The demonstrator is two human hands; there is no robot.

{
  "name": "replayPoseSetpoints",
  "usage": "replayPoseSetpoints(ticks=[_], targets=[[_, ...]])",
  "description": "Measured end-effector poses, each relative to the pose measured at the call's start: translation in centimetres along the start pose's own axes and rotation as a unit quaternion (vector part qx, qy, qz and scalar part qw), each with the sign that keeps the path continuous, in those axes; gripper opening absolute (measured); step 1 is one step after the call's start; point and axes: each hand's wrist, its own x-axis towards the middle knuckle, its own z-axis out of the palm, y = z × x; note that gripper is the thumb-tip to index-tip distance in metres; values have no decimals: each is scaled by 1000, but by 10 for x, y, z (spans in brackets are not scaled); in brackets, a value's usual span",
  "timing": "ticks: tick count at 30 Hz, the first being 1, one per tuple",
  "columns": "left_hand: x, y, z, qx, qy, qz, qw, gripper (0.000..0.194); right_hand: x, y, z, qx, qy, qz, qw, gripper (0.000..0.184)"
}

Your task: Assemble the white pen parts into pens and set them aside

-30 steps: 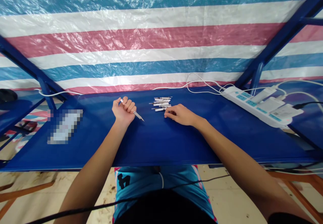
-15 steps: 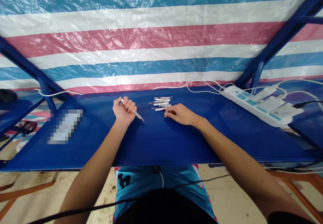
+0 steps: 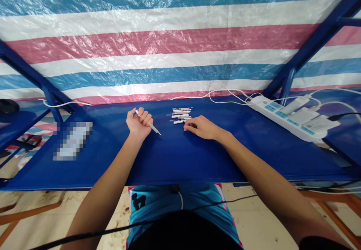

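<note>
Several slim white-and-silver pens [image 3: 179, 115] lie heaped on the blue table [image 3: 180, 167], at two o'clock from the left hand [image 3: 138, 125], which is closed in a fist around one separate pen [image 3: 155, 128], its metal tip jutting out at four o'clock. The right hand [image 3: 200, 127], loosely curled and holding nothing, rests at the heap's four o'clock, fingertips [image 3: 186, 128] just beside it. A power strip [image 3: 284, 118] sits farther off at two o'clock.

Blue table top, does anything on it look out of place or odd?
The pixelated patch on the left of the blue table stands out: its blur hides whatever lies there. The white pen-like tubes beside the right hand also lie in a loose, crisscrossed heap, not lined up.
</note>
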Motion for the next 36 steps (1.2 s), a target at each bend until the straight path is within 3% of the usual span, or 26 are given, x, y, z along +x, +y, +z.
replayPoseSetpoints(ticks=[36], targets=[[-3, -1, 7, 30, 26, -5, 999, 44, 1, 3, 1, -5, 3, -14, 1000, 26]])
